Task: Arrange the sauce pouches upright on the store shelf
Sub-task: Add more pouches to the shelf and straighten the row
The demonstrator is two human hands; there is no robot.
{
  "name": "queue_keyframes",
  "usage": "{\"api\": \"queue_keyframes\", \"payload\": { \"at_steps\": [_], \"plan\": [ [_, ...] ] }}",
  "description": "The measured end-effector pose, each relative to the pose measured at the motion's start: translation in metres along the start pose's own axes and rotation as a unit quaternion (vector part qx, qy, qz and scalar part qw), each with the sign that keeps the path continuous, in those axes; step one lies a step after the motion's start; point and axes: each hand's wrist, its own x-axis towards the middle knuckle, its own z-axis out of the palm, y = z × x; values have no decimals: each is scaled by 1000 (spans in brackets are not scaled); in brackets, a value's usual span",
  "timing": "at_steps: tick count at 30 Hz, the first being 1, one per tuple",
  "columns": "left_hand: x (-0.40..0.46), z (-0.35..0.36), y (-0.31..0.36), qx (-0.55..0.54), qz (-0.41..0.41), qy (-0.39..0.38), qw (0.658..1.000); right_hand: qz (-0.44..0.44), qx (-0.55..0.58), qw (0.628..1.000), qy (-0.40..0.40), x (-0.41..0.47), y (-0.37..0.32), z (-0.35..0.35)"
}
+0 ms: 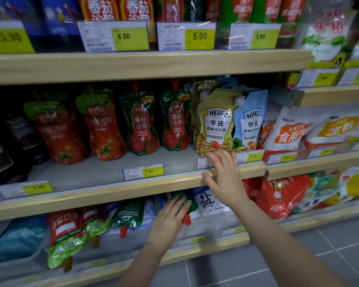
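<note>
On the middle shelf [120, 189] several sauce pouches stand upright: two red tomato pouches [104, 129], two green ketchup pouches [141, 123], a yellow Heinz pouch [216, 123] and a blue Heinz pouch [251, 121]. My right hand [224, 175] has straight fingers, its fingertips touching the bottom of the yellow Heinz pouch at the shelf's front edge. One shelf lower, my left hand [170, 220] grips a green ketchup pouch [188, 206] that lies upside down, red cap pointing down. Other pouches [71, 235] lie toppled on that lower shelf.
Price tags [143, 171] line the shelf edges. White bags of starch [288, 129] fill the right part of the middle shelf. A salt bag [207, 200] and a red flour bag [278, 195] sit on the lower shelf. Grey floor tiles [330, 245] lie at the lower right.
</note>
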Motion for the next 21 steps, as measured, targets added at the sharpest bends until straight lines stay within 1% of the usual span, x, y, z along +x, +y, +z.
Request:
{"api": "queue_keyframes", "payload": {
  "at_steps": [4, 7, 10, 12, 15, 18, 21],
  "plan": [
    [-1, -39, -10, -36, -11, 46, 998, 15, 7, 999, -44, 2, -1, -8],
    [-3, -68, -11, -88, -36, 66, 993, 24, 22, 994, -108, 7, -4, -21],
    [1, -94, -2, -121, -48, 76, 989, 43, 69, 981, -174, 7, -12, -40],
    [7, -106, 1, -144, -72, 89, 983, 62, 133, 973, -178, -3, -24, -47],
    [22, -121, -1, -239, -143, 73, 958, 125, 213, 951, -185, -33, -50, -46],
    [36, -133, -3, -281, -161, 66, 944, 172, 252, 932, -195, -56, -79, -37],
    [45, -140, 2, -314, -159, 54, 935, 217, 238, 934, -155, -61, -105, -28]
  ]
}}
